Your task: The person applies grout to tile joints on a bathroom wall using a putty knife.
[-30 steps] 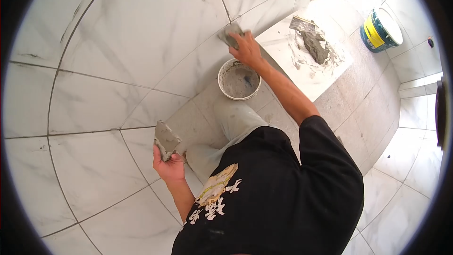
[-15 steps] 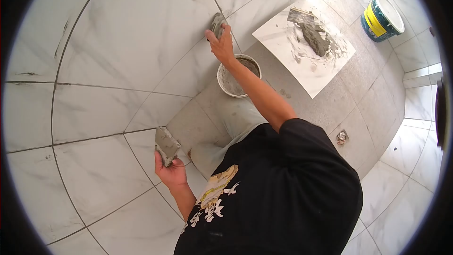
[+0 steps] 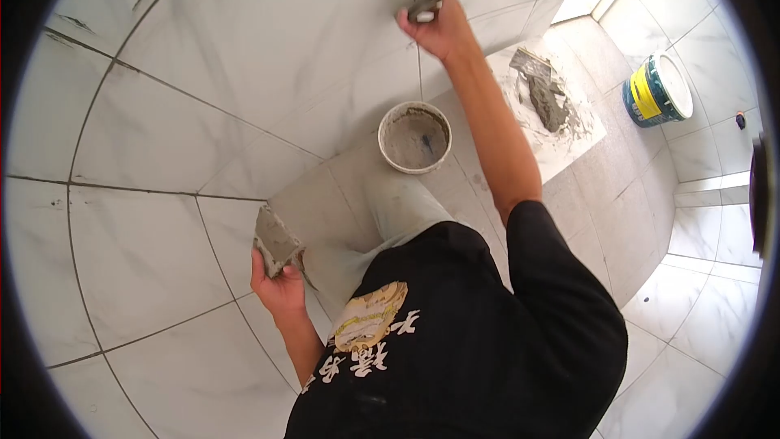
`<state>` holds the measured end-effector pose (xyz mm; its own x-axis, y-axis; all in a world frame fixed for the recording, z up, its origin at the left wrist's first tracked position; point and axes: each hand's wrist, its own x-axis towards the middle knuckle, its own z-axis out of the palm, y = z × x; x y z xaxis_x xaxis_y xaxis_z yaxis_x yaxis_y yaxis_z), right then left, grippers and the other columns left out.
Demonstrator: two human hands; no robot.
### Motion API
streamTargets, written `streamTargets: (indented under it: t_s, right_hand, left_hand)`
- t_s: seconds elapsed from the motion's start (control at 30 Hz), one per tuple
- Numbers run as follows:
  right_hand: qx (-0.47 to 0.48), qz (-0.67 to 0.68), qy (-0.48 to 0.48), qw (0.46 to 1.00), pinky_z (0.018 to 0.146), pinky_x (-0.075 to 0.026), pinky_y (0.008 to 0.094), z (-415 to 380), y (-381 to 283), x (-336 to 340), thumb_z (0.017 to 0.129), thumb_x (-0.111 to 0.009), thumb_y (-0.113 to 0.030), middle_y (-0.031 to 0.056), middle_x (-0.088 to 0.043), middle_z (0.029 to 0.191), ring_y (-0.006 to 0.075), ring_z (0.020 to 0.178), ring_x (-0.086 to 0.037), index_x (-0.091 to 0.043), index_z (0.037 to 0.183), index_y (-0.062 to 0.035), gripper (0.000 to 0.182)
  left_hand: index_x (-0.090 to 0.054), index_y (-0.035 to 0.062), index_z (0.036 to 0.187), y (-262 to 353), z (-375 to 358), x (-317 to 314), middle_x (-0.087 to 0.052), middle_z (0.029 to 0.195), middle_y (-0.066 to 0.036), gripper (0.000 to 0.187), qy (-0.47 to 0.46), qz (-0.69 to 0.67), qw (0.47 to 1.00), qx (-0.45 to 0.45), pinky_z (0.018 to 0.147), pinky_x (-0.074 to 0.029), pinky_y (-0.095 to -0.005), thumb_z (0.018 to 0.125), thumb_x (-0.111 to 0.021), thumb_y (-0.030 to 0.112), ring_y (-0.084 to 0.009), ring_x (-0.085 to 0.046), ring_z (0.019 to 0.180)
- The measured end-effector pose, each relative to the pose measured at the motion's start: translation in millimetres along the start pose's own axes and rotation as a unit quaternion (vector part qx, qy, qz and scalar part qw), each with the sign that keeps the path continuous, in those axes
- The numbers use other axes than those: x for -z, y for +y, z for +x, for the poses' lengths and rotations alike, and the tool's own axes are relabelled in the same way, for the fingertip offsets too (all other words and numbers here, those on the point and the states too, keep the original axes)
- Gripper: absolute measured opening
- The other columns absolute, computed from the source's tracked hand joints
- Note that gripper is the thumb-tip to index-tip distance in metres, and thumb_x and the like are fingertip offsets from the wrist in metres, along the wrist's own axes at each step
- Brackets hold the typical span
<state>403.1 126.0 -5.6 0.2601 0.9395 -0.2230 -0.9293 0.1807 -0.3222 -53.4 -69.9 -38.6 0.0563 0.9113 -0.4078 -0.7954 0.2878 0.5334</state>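
Right hand up high, clamped on a small grey grout-smeared float pressed at the vertical joint of the white marble-look wall tiles. Left hand low, gripped around a grey mortar-caked square pad. White round bucket of grey grout sits on the speckled floor. Blue tub with yellow label, text unreadable. Black shirt, white characters printed, not legible
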Motion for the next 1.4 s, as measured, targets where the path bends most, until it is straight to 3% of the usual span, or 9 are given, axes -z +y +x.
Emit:
streamTargets:
  t_s: [0.13, 0.37, 0.47, 0.6, 0.67, 0.87, 0.97, 1.1, 1.4]
  right_hand:
    - [-0.002, -0.132, -0.181, 0.975, 0.064, -0.056, 0.0486, -22.0, -40.3, -9.3, 0.096, -0.045, -0.037, 0.0163, -0.061, 0.092, 0.0319, 0.071, -0.061, -0.050, 0.103, -0.0016, 0.037]
    - [-0.069, -0.188, 0.007, 0.980, 0.064, -0.056, 0.0511, -8.6, 6.6, 119.8, 0.096, -0.044, -0.039, 0.0164, -0.062, 0.091, 0.0333, 0.070, -0.062, -0.053, 0.111, -0.0034, 0.039]
    - [-0.047, -0.167, 0.053, 0.983, 0.063, -0.058, 0.0495, 2.7, 33.1, 117.1, 0.094, -0.052, -0.035, 0.0167, -0.058, 0.101, 0.0320, 0.071, -0.061, -0.050, 0.118, -0.0045, 0.039]
    - [0.079, -0.306, 0.115, 0.942, 0.068, -0.059, 0.0469, -22.7, 79.5, 67.0, 0.092, -0.062, -0.031, 0.0107, -0.049, 0.098, 0.0303, 0.077, -0.060, -0.038, 0.131, -0.0090, 0.051]
    - [0.056, -0.350, 0.040, 0.934, 0.067, -0.059, 0.0459, -27.6, 75.6, 75.8, 0.091, -0.062, -0.031, 0.0118, -0.049, 0.100, 0.0286, 0.077, -0.060, -0.033, 0.136, -0.0095, 0.058]
    - [0.170, -0.305, 0.146, 0.926, 0.065, -0.060, 0.0444, 3.2, 83.9, 65.2, 0.089, -0.067, -0.033, 0.0150, -0.050, 0.108, 0.0274, 0.072, -0.061, -0.029, 0.135, -0.0007, 0.068]
    - [0.077, -0.319, 0.054, 0.943, 0.065, -0.060, 0.0445, -27.6, 87.4, 62.5, 0.091, -0.063, -0.036, 0.0154, -0.055, 0.099, 0.0287, 0.073, -0.061, -0.039, 0.122, -0.0026, 0.052]
    - [0.002, -0.203, 0.098, 0.974, 0.074, -0.058, 0.0460, -7.9, 42.9, 115.1, 0.097, -0.048, -0.042, 0.0157, -0.056, 0.089, 0.0307, 0.075, -0.059, -0.048, 0.102, -0.0021, 0.040]
    - [-0.015, 0.020, -0.011, 1.000, 0.074, -0.054, 0.0477, -5.0, -1.0, -11.8, 0.095, -0.054, -0.029, 0.0204, -0.050, 0.106, 0.0341, 0.095, -0.052, -0.040, 0.109, 0.0012, 0.036]
  left_hand:
    - [-0.058, 0.0070, 0.127, 3.4, 10.8, 18.4, -0.066, 0.122, -0.009, 0.033, -0.028, -0.019, 0.999, 0.012, 0.053, -0.060, -0.0285, 0.102, -0.049, 0.027, -0.0213, -0.068, 0.102]
    - [-0.059, 0.0082, 0.126, 3.3, 11.7, 23.6, -0.069, 0.118, -0.007, 0.032, -0.035, -0.048, 0.998, 0.000, 0.051, -0.058, -0.0275, 0.102, -0.049, 0.027, -0.0197, -0.070, 0.098]
    - [-0.060, 0.0085, 0.123, 5.1, 9.9, 33.8, -0.069, 0.116, -0.008, 0.031, -0.031, -0.057, 0.998, 0.009, 0.052, -0.060, -0.0293, 0.101, -0.049, 0.027, -0.0218, -0.070, 0.094]
    - [-0.060, 0.0085, 0.124, 6.3, 10.6, 43.4, -0.069, 0.116, -0.008, 0.031, -0.032, -0.064, 0.997, 0.017, 0.053, -0.060, -0.0295, 0.101, -0.049, 0.027, -0.0224, -0.070, 0.094]
    - [-0.060, 0.0082, 0.125, 7.1, 11.0, 37.9, -0.069, 0.116, -0.008, 0.032, -0.021, -0.061, 0.998, 0.016, 0.053, -0.060, -0.0292, 0.101, -0.049, 0.027, -0.0225, -0.070, 0.095]
    - [-0.058, 0.0073, 0.127, 13.7, 7.9, 38.6, -0.067, 0.120, -0.008, 0.034, -0.032, -0.054, 0.998, 0.007, 0.054, -0.060, -0.0288, 0.101, -0.050, 0.028, -0.0218, -0.068, 0.100]
    - [-0.058, 0.0072, 0.127, 12.7, 9.4, 32.2, -0.067, 0.121, -0.008, 0.035, -0.042, -0.046, 0.998, 0.005, 0.054, -0.060, -0.0287, 0.101, -0.050, 0.028, -0.0217, -0.068, 0.100]
    - [-0.058, 0.0068, 0.126, 12.3, 8.3, 39.3, -0.067, 0.119, -0.008, 0.034, -0.014, -0.067, 0.998, -0.011, 0.053, -0.060, -0.0284, 0.101, -0.051, 0.029, -0.0216, -0.069, 0.098]
    - [-0.059, 0.0064, 0.125, 15.9, 6.8, 52.5, -0.068, 0.117, -0.008, 0.033, -0.034, -0.079, 0.996, -0.009, 0.051, -0.059, -0.0284, 0.101, -0.051, 0.028, -0.0224, -0.069, 0.097]
